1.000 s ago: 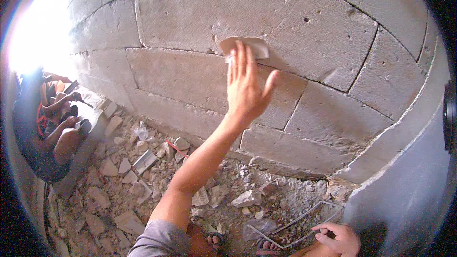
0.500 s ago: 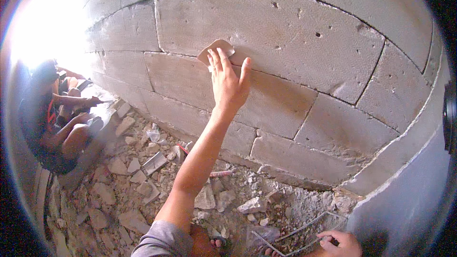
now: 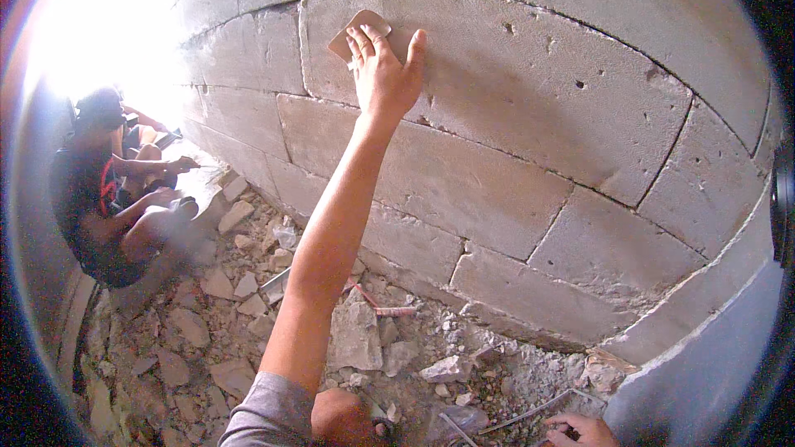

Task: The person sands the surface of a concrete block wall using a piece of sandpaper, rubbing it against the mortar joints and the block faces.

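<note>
My left hand [image 3: 385, 74] is stretched up against the grey block wall [image 3: 497, 83], its palm toward the wall. Its fingers press a light brown sheet, seemingly sandpaper [image 3: 341, 43], flat to a large block near that block's upper left corner. The thumb stands apart, off the sheet. Low at the right, my right hand [image 3: 584, 430] is cut off by the picture's lower edge. Its fingers are curled, and whatever they hold, if anything, is hidden.
Broken rubble [image 3: 356, 335] covers the ground below the wall. A thin metal strip [image 3: 526, 415] and a red-and-white piece [image 3: 393, 311] lie there. At the left a person in dark clothes [image 3: 99, 190] sits near the wall. A smooth bluish surface [image 3: 704, 364] rises at the right.
My left hand has slid the sandpaper up the wall, from the block's lower joint onto its face. The view has shifted slightly, and my right hand sits lower in the picture.
</note>
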Tool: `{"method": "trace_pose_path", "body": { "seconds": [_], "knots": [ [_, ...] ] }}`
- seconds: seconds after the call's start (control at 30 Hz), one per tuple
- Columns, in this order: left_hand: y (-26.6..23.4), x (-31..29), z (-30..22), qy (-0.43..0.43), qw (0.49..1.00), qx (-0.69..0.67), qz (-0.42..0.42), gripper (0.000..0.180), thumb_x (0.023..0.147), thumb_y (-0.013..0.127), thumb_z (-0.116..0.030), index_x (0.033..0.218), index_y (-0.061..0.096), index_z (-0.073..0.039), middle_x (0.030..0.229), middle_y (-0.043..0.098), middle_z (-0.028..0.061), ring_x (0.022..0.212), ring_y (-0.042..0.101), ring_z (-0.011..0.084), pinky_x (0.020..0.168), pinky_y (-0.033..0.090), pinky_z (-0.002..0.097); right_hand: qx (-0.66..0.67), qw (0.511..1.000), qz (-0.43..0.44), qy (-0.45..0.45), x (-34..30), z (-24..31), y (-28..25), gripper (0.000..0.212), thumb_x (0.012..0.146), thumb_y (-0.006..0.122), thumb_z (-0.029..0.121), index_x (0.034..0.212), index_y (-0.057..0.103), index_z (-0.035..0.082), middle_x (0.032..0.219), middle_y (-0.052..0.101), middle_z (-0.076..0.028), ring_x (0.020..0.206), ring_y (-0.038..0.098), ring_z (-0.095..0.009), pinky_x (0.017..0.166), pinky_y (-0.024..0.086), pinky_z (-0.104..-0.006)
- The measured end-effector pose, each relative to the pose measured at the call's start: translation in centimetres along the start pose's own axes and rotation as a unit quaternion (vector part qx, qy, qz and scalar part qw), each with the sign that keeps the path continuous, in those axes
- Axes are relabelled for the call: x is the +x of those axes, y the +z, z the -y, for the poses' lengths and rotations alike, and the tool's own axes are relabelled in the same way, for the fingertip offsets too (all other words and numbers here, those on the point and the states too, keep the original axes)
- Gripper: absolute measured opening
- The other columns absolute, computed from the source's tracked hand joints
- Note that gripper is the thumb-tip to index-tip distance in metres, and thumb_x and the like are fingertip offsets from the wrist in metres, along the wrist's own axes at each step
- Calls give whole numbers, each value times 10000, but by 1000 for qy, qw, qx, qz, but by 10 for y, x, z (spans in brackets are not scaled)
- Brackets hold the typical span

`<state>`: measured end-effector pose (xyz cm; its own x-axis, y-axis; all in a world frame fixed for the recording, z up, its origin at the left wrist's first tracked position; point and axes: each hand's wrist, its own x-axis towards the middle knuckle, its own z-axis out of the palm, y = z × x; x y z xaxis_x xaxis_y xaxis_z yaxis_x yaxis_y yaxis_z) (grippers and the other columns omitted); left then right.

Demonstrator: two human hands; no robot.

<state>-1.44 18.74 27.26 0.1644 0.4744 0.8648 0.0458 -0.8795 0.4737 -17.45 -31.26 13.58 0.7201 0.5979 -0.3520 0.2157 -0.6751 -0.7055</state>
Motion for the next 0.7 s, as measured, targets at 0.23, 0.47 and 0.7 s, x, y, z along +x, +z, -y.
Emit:
{"method": "trace_pose_path", "body": {
  "seconds": [0.23, 0.47, 0.7],
  "knots": [
    [-2, 14, 2, 67, 997, 12, -25, 929, 862, 384, -633, 1359, 211, 132, 1443, 144, 313, 1375, 123, 375, 1106, 149, 451, -19, 999, 21, 21, 11, 2, -6, 293, 871, 579, 220, 1097, 584, 34, 878, 635, -113, 790, 598, -184, 728, 471, -306],
    [-2, 54, -1, 149, 986, 18, -73, 914, 858, 390, -634, 1344, 259, 128, 1432, 202, 300, 1359, 191, 367, 1104, 173, 438, 21, 1000, 21, 3, 26, -6, -4, 279, 871, 583, 233, 1080, 600, 48, 815, 625, -114, 724, 590, -181, 683, 476, -307],
    [-14, 62, 3, 110, 993, 20, -29, 931, 858, 357, -657, 1358, 235, 118, 1428, 234, 282, 1349, 222, 363, 1104, 193, 428, -32, 999, 22, -21, 37, -7, -1, 285, 862, 589, 237, 1081, 607, 55, 808, 631, -128, 716, 598, -177, 674, 476, -306]
  ]
}}
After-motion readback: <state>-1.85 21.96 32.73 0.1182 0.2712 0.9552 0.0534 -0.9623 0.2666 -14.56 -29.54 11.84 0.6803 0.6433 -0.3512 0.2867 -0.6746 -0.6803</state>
